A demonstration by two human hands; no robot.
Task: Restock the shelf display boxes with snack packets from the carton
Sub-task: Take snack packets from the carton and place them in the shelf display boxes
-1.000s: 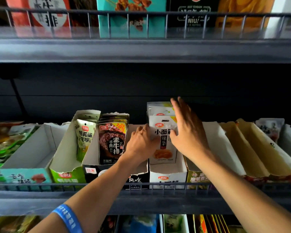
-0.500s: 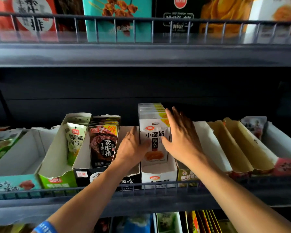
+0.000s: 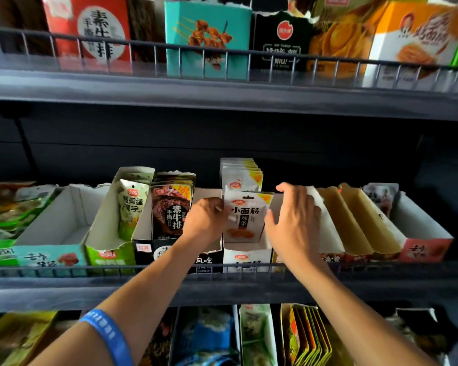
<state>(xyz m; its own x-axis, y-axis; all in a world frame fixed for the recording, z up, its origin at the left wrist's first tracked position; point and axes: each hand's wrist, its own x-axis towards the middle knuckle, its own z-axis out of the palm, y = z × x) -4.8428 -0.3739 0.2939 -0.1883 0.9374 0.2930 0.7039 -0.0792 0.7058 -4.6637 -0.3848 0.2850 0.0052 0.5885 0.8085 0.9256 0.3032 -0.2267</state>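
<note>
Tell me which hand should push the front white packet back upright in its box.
Probably the left hand: its fingers already touch the front white packet at its edge, while the right hand rests curled on the neighbouring box wall.
</note>
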